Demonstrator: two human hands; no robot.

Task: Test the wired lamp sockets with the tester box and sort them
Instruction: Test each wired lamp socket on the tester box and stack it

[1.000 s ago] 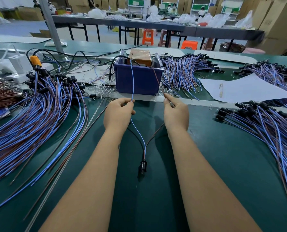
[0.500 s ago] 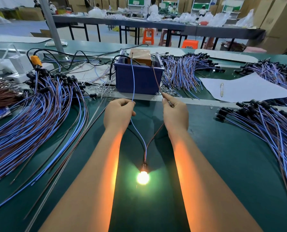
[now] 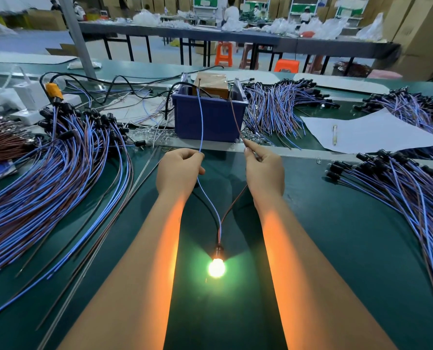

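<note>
**Socket glowing on the green mat, both leads held up to the tester box**

Socket [image 3: 218, 249] is lying on the smooth dark green table [image 3: 336, 248] between the person's two forearms, a small dark cylinder with a round bulb [image 3: 216, 268] at its near end. The bulb is shining bright yellow-white, throwing orange light along the inner sides of both arms. The socket's long axis is running roughly straight toward and away from the person: bulb end pointing at the wearer, wire end pointing toward the box.

Two thin, flexible, plastic-coated leads are rising from it and splitting into a narrow V. The left hand [image 3: 179, 173] is pinching the blue wire [image 3: 200, 122] between thumb and curled fingers; the right hand [image 3: 264, 173] is pinching the brown wire [image 3: 235, 117] between thumb and extended forefinger. Both leads are stretching up and over the rim of the tester box [image 3: 210, 117], a squarish blue plastic bin with a tan cardboard-coloured block inside; their tips are reaching into it, though exactly what they are touching is too small to tell.

A thick fan of blue and brown wired sockets [image 3: 46, 185] is lying at the left, another pile [image 3: 399, 193] at the right, and a third [image 3: 278, 109] behind the box. A white sheet of paper [image 3: 367, 135] with a pen [image 3: 334, 135] on it is lying flat to the right.
</note>
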